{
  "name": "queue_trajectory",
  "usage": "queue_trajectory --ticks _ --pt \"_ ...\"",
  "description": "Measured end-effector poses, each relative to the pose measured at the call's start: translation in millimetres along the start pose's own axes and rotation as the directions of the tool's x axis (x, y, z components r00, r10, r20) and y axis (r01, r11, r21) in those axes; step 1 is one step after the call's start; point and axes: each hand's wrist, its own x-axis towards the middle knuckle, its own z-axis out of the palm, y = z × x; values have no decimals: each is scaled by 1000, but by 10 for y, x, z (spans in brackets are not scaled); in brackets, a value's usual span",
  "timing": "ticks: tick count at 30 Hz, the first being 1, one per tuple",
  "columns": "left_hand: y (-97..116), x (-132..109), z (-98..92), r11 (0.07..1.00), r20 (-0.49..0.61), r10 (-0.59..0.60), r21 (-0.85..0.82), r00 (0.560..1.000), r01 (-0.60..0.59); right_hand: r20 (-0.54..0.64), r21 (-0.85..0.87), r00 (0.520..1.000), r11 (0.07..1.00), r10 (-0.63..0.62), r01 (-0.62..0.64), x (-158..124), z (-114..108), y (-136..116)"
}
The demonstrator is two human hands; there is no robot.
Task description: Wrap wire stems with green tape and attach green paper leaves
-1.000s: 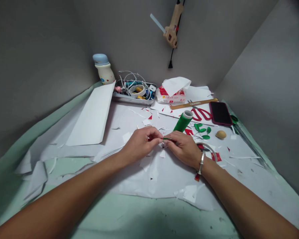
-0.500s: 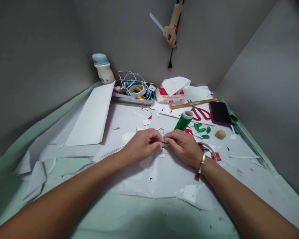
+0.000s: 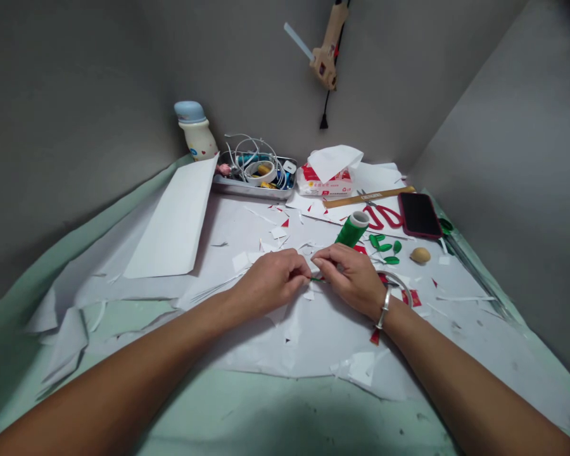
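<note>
Barely-visible green strip (image 3: pixel 317 278) between left hand (image 3: pixel 270 282), right hand (image 3: pixel 350 278)

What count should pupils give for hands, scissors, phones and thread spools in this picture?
Hands: 2 (left hand, right hand)
Scissors: 1
Phone: 1
Green thread spool: 1
Total: 5

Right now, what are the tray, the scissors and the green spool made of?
The tray looks like steel, because its rim is shiny and silvery. The scissors seem to have smooth red plastic handles and metal blades. The spool looks wound with green thread, from its fine, soft-looking lines, but I can't be sure.
</note>
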Motion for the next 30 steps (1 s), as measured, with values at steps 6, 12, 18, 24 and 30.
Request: queue_trajectory --ticks 6,12,18,24,30 --pt "30 29 -83 974 -153 -158 -186 976 128 123 -35 992 998 -38 42 -30 48 7" --pt "-45 16 -21 989 -154 -78 110 985 96 134 -98 975 977 -175 189 -49 50 -106" --pt "-3 -3 -1 1000 29 6 15 1000 -6 13 39 1000 999 16 -17 -2 -1 -24" --pt "55 33 -95 960 -84 -166 -243 983 142 97 6 995 1000 10 -10 -24 42 11" --pt "-43 32 -41 988 -185 -149 10 971 154 137 -118 973 972 -187 203 -55 59 -130"
